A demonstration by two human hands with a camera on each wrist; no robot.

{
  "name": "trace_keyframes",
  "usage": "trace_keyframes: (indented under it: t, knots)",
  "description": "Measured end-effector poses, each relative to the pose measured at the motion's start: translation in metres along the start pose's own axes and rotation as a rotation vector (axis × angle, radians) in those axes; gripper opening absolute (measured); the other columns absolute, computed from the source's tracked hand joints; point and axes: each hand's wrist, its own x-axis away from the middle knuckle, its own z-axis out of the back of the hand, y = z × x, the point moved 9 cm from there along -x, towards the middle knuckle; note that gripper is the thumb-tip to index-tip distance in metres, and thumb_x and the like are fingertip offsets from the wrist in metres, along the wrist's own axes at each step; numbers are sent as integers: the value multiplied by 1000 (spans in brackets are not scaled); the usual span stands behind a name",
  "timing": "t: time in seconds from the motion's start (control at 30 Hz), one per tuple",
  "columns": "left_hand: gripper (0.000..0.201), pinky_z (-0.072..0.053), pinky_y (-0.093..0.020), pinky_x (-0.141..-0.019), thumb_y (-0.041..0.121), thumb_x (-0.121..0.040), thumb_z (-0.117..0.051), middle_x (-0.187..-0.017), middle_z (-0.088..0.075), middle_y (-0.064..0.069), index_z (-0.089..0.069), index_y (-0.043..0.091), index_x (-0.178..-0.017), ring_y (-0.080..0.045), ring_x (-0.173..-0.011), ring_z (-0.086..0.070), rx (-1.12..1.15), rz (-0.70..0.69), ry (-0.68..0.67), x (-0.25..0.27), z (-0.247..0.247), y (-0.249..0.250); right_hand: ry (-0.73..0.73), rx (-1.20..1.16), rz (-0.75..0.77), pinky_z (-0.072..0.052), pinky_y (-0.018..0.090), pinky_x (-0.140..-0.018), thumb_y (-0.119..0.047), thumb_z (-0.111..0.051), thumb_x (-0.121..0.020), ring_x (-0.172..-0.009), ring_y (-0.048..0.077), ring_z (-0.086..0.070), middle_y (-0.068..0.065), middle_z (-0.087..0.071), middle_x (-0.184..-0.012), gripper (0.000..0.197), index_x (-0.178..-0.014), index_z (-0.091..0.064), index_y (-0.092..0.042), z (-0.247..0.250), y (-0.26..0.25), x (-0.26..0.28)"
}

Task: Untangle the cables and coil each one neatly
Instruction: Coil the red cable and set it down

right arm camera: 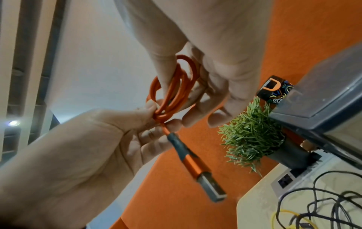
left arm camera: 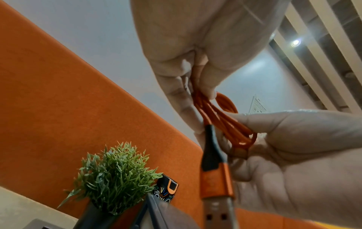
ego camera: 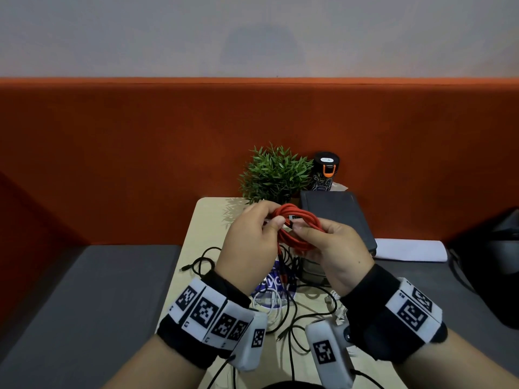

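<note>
cable (ego camera: 299, 230): matt orange braid | plug (right arm camera: 210, 188): glossy metal | partition (ego camera: 140, 153): orange felt

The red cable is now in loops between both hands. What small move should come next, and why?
Probably tuck the loose USB plug around the red cable bundle to lock the coil. The left hand and right hand both grip the loops, the plug end hangs free below them, and the black cables on the table lie tangled.
</note>
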Motion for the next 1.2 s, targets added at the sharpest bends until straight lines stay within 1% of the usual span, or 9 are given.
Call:
trace_keyframes:
  t: [0.1, 0.27, 0.43, 0.5, 0.63, 0.77, 0.93, 1.07, 1.2]
  knots:
    - [18, -55, -44, -72, 15, -94, -52, -84, -65, 10, -65, 27, -95, -13, -78, -61, 77, 108, 6, 0, 2, -10, -52, -8, -51, -49, 36, -78, -10, -67, -82, -85, 23, -64, 13, -71, -90, 14, -94, -72, -7, -2, 7, 2]
    - [19, -59, -36, -60, 11, -92, -55, -81, -66, 3, -68, 24, -89, -15, -71, -63, 161, 206, -60, -2, 5, -21, -161, 188, -99, -37, 25, -61, -11, -72, -76, -73, 14, -59, 4, -71, -80, 7, -82, -75, -12, -8, 10, 3]
    - [25, -55, -25, -54, 12, -86, -65, -88, -70, 9, -72, 36, -84, -6, -74, -66, 236, 206, -92, 0, 4, -19, -191, 221, -87, -44, 24, -56, -1, -75, -73, -60, 14, -59, -3, -63, -63, 19, -77, -62, -14, -7, 6, 2]
    - [21, -56, -26, -56, 13, -84, -69, -92, -69, 5, -74, 33, -86, -11, -77, -67, 278, 234, -48, 1, 6, -21, -180, 245, -47, -47, 24, -55, -2, -76, -72, -62, 17, -62, 3, -64, -67, 18, -71, -62, -15, -7, 3, 2]
    - [12, -59, -28, -70, 14, -85, -68, -87, -74, -1, -74, 20, -93, -15, -83, -70, 402, 380, -41, 6, 1, -31, -125, 248, 50, -50, 24, -53, -2, -76, -72, -59, 16, -63, 6, -65, -67, 16, -70, -63, -12, -2, -8, 1]
    - [16, -55, -24, -61, 12, -89, -62, -76, -73, 1, -74, 22, -93, -14, -67, -66, 420, 436, -141, 9, -5, -32, -98, 349, 111, -51, 25, -56, -4, -78, -72, -61, 15, -64, 2, -66, -64, 17, -68, -65, -13, 2, -10, 2]
    - [20, -56, -27, -54, 2, -88, -60, -78, -69, -14, -74, 13, -95, -16, -55, -59, 516, 523, -207, 10, -7, -37, -102, 408, 122, -55, 27, -61, -6, -79, -72, -60, 13, -65, 2, -66, -65, 15, -69, -65, -12, 3, -9, 4]
    - [37, -60, -30, -71, -15, -91, -37, -86, -71, -23, -64, -1, -111, -25, -73, -71, 709, 612, -348, 17, -17, -38, -97, 400, 128, -52, 26, -56, -5, -79, -71, -55, 12, -62, 2, -64, -61, 14, -70, -65, -8, 6, -11, 2]
    - [46, -57, -24, -79, -21, -88, -36, -110, -69, -19, -62, 5, -115, -28, -97, -69, 883, 610, -498, 25, -25, -26, -113, 354, 107, -52, 24, -52, -4, -78, -72, -56, 14, -61, 1, -63, -60, 14, -69, -65, -8, 7, -9, 1]
